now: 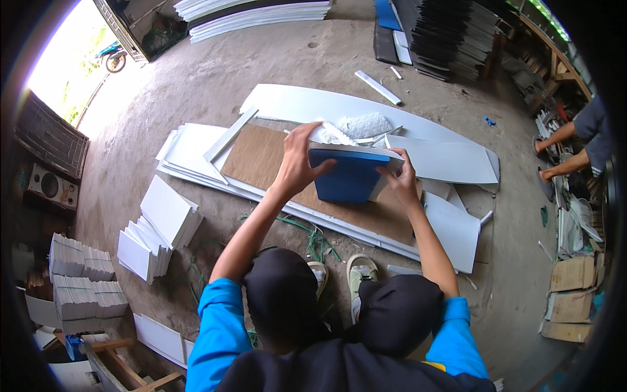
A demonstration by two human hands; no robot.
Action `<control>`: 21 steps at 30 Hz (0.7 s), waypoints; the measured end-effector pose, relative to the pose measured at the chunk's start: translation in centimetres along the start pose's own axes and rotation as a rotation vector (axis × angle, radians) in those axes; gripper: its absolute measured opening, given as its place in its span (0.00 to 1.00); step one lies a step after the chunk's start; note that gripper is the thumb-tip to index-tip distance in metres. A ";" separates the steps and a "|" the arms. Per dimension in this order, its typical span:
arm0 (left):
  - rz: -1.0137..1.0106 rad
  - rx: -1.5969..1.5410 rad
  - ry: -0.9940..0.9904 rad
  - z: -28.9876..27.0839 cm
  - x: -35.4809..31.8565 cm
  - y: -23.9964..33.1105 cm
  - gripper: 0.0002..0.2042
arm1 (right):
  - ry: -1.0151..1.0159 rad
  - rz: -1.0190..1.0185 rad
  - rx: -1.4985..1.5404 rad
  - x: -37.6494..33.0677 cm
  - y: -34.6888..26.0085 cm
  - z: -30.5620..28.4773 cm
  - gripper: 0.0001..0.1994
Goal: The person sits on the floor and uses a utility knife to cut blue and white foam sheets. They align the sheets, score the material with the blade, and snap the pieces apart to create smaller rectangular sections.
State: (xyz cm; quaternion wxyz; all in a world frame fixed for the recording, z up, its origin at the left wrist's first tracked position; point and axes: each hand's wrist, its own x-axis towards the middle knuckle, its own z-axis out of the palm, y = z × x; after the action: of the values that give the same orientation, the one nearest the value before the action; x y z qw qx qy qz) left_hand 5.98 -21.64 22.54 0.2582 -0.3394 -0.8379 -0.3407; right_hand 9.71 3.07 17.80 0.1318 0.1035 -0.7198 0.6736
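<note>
A stack of flat panels with a blue face is held upright on edge over a brown board that lies on large white sheets on the floor. My left hand grips the stack's left side, fingers over its top edge. Its right end is gripped by my right hand. I am crouched, with my knees and pale shoes below the board.
Piles of white panels lie at the left, bundled stacks further left. Black sheet stacks stand at the back. A green strap lies near my feet. Another person's legs show at the right. Cardboard pieces lie at lower right.
</note>
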 end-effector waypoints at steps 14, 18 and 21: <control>-0.449 -0.677 0.033 9.1 -7.8 -4.9 0.26 | 0.051 0.127 -0.006 4.2 -0.2 -0.2 0.22; -0.915 -1.016 -0.139 8.9 -6.2 -5.6 0.26 | 0.159 0.242 -0.212 7.8 4.5 -0.9 0.35; -1.249 -0.996 -0.287 11.7 -7.8 -7.8 0.24 | 0.270 0.062 -0.840 4.9 11.5 -0.7 0.36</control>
State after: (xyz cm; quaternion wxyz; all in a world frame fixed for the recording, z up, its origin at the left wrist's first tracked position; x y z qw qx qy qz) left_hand 2.80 -20.16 6.82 -0.2708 0.0755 -0.6479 -0.7080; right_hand 1.40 4.72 8.59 0.2350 -0.0694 -0.9103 0.3336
